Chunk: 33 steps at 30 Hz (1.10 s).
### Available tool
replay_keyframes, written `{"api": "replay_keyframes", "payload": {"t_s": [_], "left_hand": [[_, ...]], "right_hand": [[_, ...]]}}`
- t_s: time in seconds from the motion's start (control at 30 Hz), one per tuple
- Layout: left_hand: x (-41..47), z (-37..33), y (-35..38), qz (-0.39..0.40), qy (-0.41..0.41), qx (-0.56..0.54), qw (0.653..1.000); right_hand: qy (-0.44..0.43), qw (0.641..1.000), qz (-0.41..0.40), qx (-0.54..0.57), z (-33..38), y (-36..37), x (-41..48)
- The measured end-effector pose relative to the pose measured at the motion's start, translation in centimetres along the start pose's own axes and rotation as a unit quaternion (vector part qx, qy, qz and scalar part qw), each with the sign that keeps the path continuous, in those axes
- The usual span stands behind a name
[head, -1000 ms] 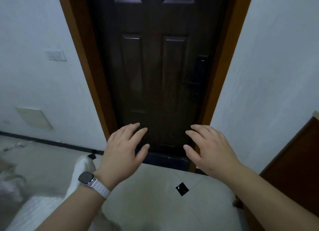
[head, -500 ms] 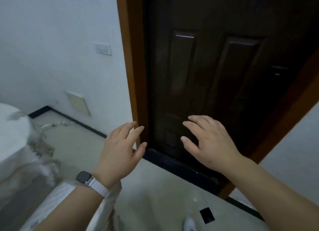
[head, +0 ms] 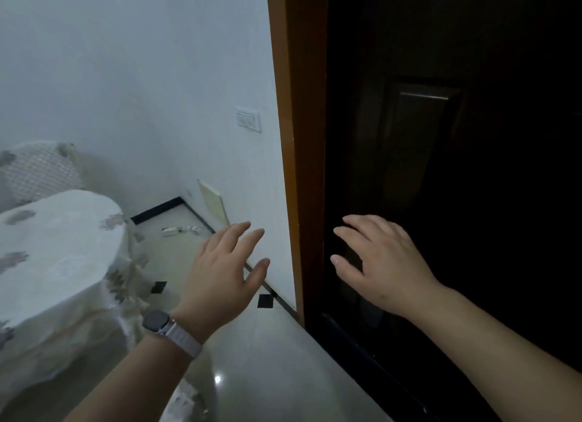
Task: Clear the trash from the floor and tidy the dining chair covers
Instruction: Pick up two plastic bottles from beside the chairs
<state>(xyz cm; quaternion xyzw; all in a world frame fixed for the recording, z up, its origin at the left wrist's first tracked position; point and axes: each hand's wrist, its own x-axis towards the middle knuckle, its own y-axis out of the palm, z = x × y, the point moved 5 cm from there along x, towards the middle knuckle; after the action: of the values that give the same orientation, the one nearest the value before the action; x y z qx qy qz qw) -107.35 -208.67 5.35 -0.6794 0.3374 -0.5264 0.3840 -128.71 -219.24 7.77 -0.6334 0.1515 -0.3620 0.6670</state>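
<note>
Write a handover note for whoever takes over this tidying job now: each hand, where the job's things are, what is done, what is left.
Left hand: open, holding nothing, above the floor.
Right hand: open, empty, before the dark door.
Trash: white litter lies on the floor near the baseboard.
Chair cover: on the near chair at left, skirt rumpled; second covered chair behind it.
Done: nothing that shows.
Left: pick up the litter, straighten the covers.

both hands, left hand (head: 217, 273) and right hand (head: 382, 264), hover empty, fingers spread, near covered chair (head: 59, 257).
</note>
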Motion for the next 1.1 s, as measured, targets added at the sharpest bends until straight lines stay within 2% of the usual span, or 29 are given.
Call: {"api": "replay_keyframes", "payload": {"t_s": [0.13,0.43,0.77,0.9,1.1], "left_hand": [[2.2,0.6,1.7,0.004,-0.005,0.020,1.000],[5.3,8.3,5.3,-0.008,-0.097,0.066,0.993],[12.6,26.7,11.2,-0.048,-0.226,0.028,0.972],[16.0,33.6,10.5,-0.065,-0.221,0.062,0.971],[18.2,41.6,9.1,-0.063,-0.243,0.119,0.961]], "right_hand": [[-0.045,0.999,0.018,0.012,-1.9,1.5,4.4],[-0.142,0.989,0.012,0.030,0.0,8.2,15.4],[-0.213,0.977,0.028,-0.011,6.1,15.9,34.9],[-0.254,0.967,-0.006,-0.020,10.3,17.4,42.5],[-0.289,0.957,-0.011,0.023,16.7,20.8,49.9]]}}
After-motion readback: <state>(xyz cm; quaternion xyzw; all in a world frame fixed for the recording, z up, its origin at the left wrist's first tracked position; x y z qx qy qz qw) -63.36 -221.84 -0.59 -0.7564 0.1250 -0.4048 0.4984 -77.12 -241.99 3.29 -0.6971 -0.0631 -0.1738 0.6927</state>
